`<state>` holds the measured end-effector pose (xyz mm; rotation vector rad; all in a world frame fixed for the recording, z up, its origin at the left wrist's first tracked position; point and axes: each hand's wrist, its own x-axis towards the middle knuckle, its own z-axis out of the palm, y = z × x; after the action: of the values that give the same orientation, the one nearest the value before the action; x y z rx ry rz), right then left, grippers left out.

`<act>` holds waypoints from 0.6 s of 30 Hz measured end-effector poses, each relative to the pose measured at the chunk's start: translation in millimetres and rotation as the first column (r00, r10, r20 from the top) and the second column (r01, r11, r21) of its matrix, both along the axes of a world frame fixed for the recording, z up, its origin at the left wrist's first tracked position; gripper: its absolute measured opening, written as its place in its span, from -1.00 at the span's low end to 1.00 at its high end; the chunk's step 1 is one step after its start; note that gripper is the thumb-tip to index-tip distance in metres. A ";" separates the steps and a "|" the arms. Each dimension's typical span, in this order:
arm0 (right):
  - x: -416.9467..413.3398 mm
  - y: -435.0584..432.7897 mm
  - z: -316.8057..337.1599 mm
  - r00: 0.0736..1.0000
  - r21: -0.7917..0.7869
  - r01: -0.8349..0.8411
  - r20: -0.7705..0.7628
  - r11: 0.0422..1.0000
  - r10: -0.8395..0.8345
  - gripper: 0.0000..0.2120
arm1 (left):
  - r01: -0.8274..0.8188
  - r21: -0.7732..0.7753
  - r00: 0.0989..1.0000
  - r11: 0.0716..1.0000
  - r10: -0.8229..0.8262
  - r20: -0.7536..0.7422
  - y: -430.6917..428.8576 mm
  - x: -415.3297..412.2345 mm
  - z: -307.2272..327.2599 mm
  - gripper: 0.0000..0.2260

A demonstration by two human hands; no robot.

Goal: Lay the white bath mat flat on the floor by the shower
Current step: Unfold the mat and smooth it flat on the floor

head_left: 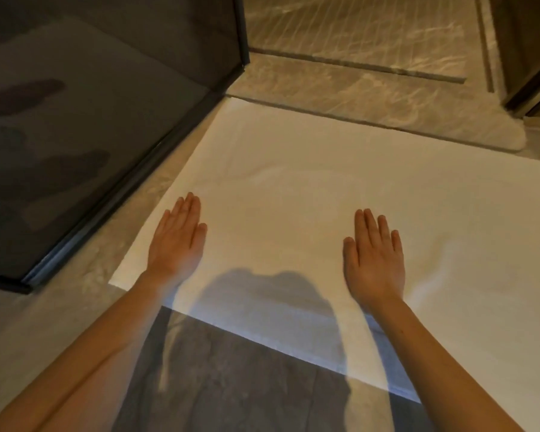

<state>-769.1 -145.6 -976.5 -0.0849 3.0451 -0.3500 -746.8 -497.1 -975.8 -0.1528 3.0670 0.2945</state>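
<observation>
Cloth — white bath mat [309, 188] beside the shower threshold [371, 120], likely soft and light — left hand [176, 241] and right hand [374, 257] pressing it open-palmed, gripping nothing; edges suit lifting.

The dark glass shower panel [113, 98] and its bottom rail [106, 210] wall off the space just left of my left hand [176, 241], while the mat [293, 182] ahead of it and across to my right hand [374, 260] lies open.
</observation>
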 end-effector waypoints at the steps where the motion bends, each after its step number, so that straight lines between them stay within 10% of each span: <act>1: -0.4 -0.8 -0.5 1.000 0.003 0.004 -0.002 1.000 -0.004 -0.44 | -0.044 -0.016 0.999 0.999 0.044 0.024 -4.5 -1.0 2.0 -0.47; 4: 0.6 -0.8 -2.0 1.000 0.011 0.003 -0.003 1.000 -0.003 -0.45 | -0.035 -0.061 0.999 0.998 0.035 -0.003 27.4 -3.0 5.9 -0.46; 10: 4.8 -8.5 8.6 0.999 0.020 0.027 0.020 0.999 -0.027 -0.44 | 0.493 0.011 0.869 0.870 -0.493 -0.044 161.8 24.3 -3.4 -0.49; 18: 53.3 -42.4 -9.4 1.000 0.001 -0.014 0.000 1.000 0.014 -0.42 | 0.487 0.033 0.872 0.873 -0.485 -0.066 155.4 35.2 -3.4 -0.50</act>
<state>-715.8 -188.0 -985.9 -0.1053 3.0427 -0.3471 -711.5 -341.7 -979.2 0.6341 3.0060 0.3423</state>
